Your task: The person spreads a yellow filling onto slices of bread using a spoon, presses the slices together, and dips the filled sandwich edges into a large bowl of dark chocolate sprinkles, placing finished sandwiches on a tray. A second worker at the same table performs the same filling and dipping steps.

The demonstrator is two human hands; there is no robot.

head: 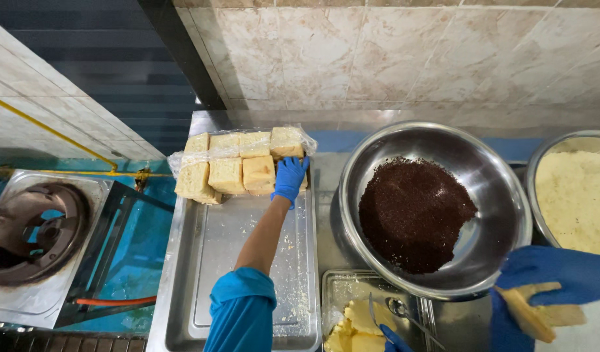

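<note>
The bread slices [241, 166] lie in a block at the far end of the steel tray [248, 261], on clear wrap. The left hand [289, 179] — blue-gloved, fingers spread — rests on them. The right hand [561, 274], at the surface's near right corner, pinches a bread piece [538, 313] beside the bowl of dark crumbs [414, 212].
</note>
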